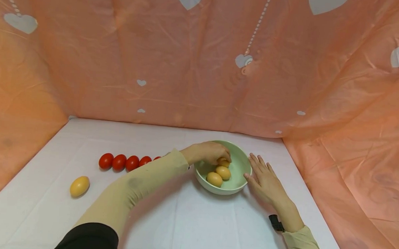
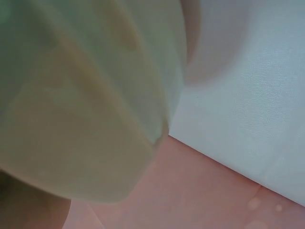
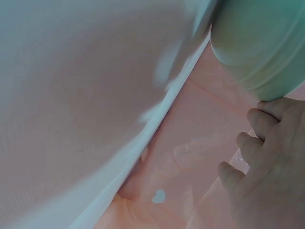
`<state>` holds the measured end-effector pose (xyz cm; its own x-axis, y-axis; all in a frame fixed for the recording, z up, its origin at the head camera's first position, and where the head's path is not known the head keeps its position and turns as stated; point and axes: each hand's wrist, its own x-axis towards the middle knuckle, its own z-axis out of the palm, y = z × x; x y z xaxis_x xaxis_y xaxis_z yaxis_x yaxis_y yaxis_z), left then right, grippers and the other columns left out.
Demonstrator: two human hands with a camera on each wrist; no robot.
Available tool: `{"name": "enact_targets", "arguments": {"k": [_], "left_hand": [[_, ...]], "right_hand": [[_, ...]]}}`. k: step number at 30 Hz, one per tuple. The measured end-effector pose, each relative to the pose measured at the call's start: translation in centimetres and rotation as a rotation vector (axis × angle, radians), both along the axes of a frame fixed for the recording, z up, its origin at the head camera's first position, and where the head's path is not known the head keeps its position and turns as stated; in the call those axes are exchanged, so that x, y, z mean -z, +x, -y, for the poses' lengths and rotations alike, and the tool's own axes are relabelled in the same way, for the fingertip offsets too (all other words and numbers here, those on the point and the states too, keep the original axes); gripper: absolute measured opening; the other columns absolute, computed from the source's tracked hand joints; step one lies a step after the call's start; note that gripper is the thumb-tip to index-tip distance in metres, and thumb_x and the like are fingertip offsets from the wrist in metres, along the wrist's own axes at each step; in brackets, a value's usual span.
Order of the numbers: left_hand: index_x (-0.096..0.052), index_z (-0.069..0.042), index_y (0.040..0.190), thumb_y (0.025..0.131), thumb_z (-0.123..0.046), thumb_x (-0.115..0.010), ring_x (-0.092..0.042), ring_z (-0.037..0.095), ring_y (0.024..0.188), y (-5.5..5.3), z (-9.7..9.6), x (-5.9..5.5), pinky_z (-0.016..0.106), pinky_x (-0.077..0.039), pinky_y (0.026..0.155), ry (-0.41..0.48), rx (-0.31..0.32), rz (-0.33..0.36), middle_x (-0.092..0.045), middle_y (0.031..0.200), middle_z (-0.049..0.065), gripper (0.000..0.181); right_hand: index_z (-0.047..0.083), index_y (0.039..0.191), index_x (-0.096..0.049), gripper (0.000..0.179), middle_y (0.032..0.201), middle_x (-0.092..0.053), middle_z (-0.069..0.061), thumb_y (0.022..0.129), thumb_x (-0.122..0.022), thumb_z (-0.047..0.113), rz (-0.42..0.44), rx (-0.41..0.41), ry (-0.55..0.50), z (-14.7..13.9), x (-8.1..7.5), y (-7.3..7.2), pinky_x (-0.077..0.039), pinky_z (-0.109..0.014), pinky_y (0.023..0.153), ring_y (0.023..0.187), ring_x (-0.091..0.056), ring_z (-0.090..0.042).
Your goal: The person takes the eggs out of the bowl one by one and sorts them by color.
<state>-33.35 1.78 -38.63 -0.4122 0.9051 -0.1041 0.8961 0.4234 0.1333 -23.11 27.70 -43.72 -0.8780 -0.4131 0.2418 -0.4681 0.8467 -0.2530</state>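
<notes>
My left hand (image 1: 211, 152) reaches into the pale green bowl (image 1: 221, 191), fingers curled down around a yellow-brown egg (image 1: 224, 162) near the bowl's far side. Two more eggs, one at the middle (image 1: 223, 172) and one nearer the front (image 1: 214, 179), lie below it inside. My right hand (image 1: 265, 181) is at the bowl's right rim, fingers extended, thumb right at the edge. In the right wrist view its straight fingers (image 3: 263, 125) meet the bowl's wall (image 3: 264, 52). Sleeve cloth (image 2: 95, 105) fills much of the left wrist view, hiding the left hand there.
A row of several red tomatoes (image 1: 119, 162) stands left of the bowl, its right end partly covered by my left forearm. One yellow egg (image 1: 79, 186) lies apart at the left. The white tablecloth (image 1: 196, 227) meets an orange-pink curtain (image 1: 187, 94) at the back and sides.
</notes>
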Motion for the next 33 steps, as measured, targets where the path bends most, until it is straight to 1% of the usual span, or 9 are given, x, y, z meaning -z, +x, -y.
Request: {"name": "enact_targets", "arguments": {"k": [5, 12, 16, 18, 22, 25, 29, 33], "left_hand": [[-0.074, -0.015, 0.13, 0.091, 0.002, -0.074, -0.062, 0.015, 0.123, 0.1, 0.1, 0.1, 0.027, -0.044, 0.11, -0.011, -0.02, -0.003, -0.069, 0.13, -0.001, 0.042], [-0.074, -0.014, 0.129, 0.088, 0.001, -0.077, -0.063, 0.015, 0.119, 0.3, 0.3, 0.2, 0.027, -0.047, 0.107, 0.012, -0.037, 0.003, -0.069, 0.127, 0.0, 0.044], [-0.073, -0.013, 0.13, 0.089, -0.002, -0.078, -0.063, 0.016, 0.12, 0.5, 0.6, 0.3, 0.028, -0.047, 0.107, 0.026, -0.049, 0.006, -0.069, 0.129, 0.001, 0.043], [-0.073, -0.013, 0.131, 0.089, -0.004, -0.079, -0.062, 0.016, 0.122, 0.6, 0.8, 0.3, 0.029, -0.046, 0.108, 0.035, -0.067, 0.008, -0.068, 0.131, 0.001, 0.043], [-0.07, -0.012, 0.133, 0.089, -0.007, -0.08, -0.061, 0.017, 0.124, 0.8, 1.1, 0.1, 0.03, -0.046, 0.108, 0.069, -0.1, 0.014, -0.067, 0.134, 0.002, 0.046], [-0.069, -0.013, 0.135, 0.089, -0.01, -0.08, -0.061, 0.015, 0.119, 1.0, 1.4, -0.1, 0.031, -0.049, 0.103, 0.101, -0.135, 0.012, -0.066, 0.135, 0.001, 0.047], [-0.069, -0.015, 0.135, 0.089, -0.013, -0.081, -0.062, 0.013, 0.107, 1.3, 1.8, -0.4, 0.03, -0.051, 0.093, 0.153, -0.178, 0.011, -0.065, 0.134, -0.001, 0.048], [-0.068, -0.016, 0.135, 0.089, -0.019, -0.082, -0.062, 0.012, 0.101, 1.8, 2.4, -0.7, 0.029, -0.051, 0.089, 0.206, -0.215, 0.022, -0.064, 0.134, -0.002, 0.048]], "right_hand": [[-0.003, 0.158, -0.036, 0.068, 0.168, -0.03, -0.016, 0.107, -0.055, 0.037, -0.008, -0.004, -0.002, 0.1, 0.0, 0.0, -0.019, -0.066, 0.121, 0.155, -0.023, -0.043], [-0.003, 0.158, -0.037, 0.067, 0.167, -0.032, -0.017, 0.107, -0.055, 0.036, -0.042, -0.018, -0.009, 0.3, -0.1, 0.1, -0.021, -0.068, 0.119, 0.153, -0.026, -0.045], [-0.004, 0.156, -0.039, 0.066, 0.166, -0.034, -0.018, 0.106, -0.055, 0.036, -0.066, -0.027, -0.021, 0.3, 0.0, 0.2, -0.023, -0.069, 0.118, 0.152, -0.028, -0.046], [-0.004, 0.156, -0.04, 0.065, 0.165, -0.035, -0.018, 0.106, -0.056, 0.035, -0.071, -0.027, -0.023, 0.3, 0.1, 0.2, -0.023, -0.069, 0.117, 0.151, -0.029, -0.047], [-0.004, 0.156, -0.04, 0.066, 0.166, -0.034, -0.018, 0.106, -0.056, 0.035, -0.059, -0.02, -0.015, 0.2, 0.1, 0.2, -0.022, -0.069, 0.118, 0.152, -0.028, -0.047], [-0.004, 0.157, -0.039, 0.066, 0.167, -0.033, -0.018, 0.106, -0.056, 0.035, -0.044, -0.014, -0.011, 0.2, 0.1, 0.2, -0.021, -0.068, 0.119, 0.153, -0.026, -0.045], [-0.004, 0.157, -0.038, 0.066, 0.167, -0.032, -0.018, 0.106, -0.056, 0.035, -0.031, -0.014, -0.013, 0.1, 0.0, 0.2, -0.02, -0.068, 0.12, 0.153, -0.026, -0.045], [-0.003, 0.158, -0.037, 0.067, 0.167, -0.032, -0.018, 0.106, -0.055, 0.036, -0.017, -0.013, -0.013, 0.1, 0.0, 0.1, -0.019, -0.068, 0.12, 0.154, -0.024, -0.045]]}}
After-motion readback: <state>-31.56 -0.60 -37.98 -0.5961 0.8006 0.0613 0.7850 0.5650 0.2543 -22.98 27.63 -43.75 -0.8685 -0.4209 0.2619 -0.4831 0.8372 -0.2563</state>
